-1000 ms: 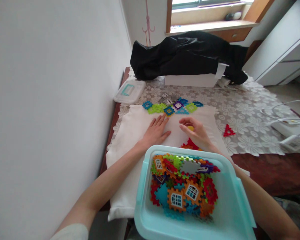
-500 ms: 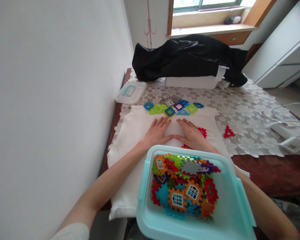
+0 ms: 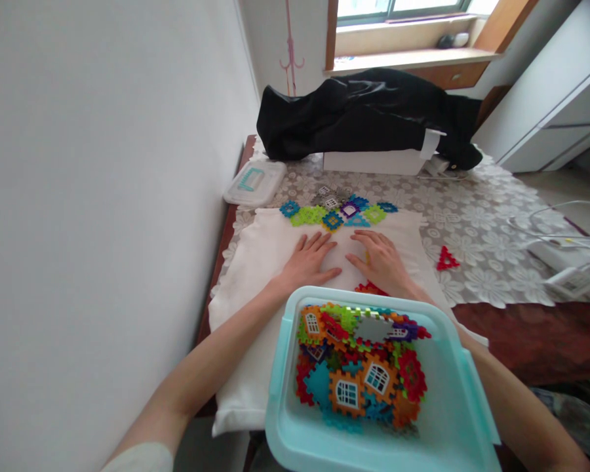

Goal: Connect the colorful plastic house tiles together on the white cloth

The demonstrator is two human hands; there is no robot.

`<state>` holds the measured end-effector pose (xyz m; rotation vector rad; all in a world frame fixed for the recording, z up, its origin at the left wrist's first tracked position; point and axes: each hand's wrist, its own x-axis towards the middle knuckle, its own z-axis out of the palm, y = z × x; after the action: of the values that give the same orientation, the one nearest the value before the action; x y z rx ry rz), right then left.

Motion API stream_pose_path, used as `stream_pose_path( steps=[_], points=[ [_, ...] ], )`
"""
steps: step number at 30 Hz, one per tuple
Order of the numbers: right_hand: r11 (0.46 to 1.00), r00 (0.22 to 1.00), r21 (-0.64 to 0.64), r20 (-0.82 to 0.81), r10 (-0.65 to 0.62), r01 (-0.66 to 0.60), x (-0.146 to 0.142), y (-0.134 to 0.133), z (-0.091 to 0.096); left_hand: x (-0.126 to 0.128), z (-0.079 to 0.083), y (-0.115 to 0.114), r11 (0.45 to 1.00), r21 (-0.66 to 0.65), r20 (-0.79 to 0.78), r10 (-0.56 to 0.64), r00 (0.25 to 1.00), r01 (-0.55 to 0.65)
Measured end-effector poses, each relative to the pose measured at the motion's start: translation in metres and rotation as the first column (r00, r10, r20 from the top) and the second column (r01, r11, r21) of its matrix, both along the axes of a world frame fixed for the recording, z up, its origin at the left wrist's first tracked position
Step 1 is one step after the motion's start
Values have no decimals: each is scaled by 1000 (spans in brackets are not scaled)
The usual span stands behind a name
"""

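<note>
My left hand (image 3: 311, 259) lies flat on the white cloth (image 3: 255, 288), fingers stretched out and thumb apart, holding nothing. Facing it, my right hand (image 3: 382, 261) is arched over the cloth with its thumb apart from the fingers. A bit of yellow shows under the right palm; what it belongs to is hidden. Part of a red toothed plastic piece (image 3: 370, 288) sticks out beside the right wrist. Beyond my fingertips lie interlocking pieces: a blue window piece (image 3: 333, 220), a purple one (image 3: 350, 209), a light blue triangle (image 3: 358, 221) and several green pieces (image 3: 309, 215).
A light teal bin (image 3: 452, 400) full of toothed pieces stands in front of me, between my forearms. A red triangle (image 3: 447, 258) lies on the lace tablecloth (image 3: 491, 262) to the right. A clear lid (image 3: 270, 187) rests at back left, near a black cover (image 3: 368, 118).
My right hand has shifted slightly right and arched up, now covering the red piece that showed beside it. Yellow now shows beneath it. My left hand stays nearly still.
</note>
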<state>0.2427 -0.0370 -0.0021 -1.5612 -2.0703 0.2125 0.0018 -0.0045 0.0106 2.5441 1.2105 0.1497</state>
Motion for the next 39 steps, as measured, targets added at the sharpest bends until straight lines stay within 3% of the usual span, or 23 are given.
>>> stream_pose_path(
  steps=[4, 10, 23, 30, 33, 39],
  points=[
    [986, 972, -69, 194, -135, 151, 9, -3, 11, -1, -2, 1, 1000, 4, 7, -8, 1000, 7],
    [966, 939, -168, 315, -136, 196, 18, -4, 22, -1, -1, 2, 1000, -12, 9, -10, 1000, 10],
    [961, 967, -203, 213, -142, 186, 22, 1, 19, -1, 1, 1, 1000, -6, 4, -18, 1000, 18],
    [989, 1000, -144, 4, -23, 24, 12, 2, 13, -1, -1, 2, 1000, -3, 12, -27, 1000, 27],
    [992, 998, -120, 54, -23, 29, 10, 0, 13, -2, -2, 2, 1000, 1, 19, -30, 999, 30],
    [969, 962, -180, 245, -124, 171, 14, -2, 18, -2, -2, 2, 1000, 5, 11, -30, 999, 30]
  ],
)
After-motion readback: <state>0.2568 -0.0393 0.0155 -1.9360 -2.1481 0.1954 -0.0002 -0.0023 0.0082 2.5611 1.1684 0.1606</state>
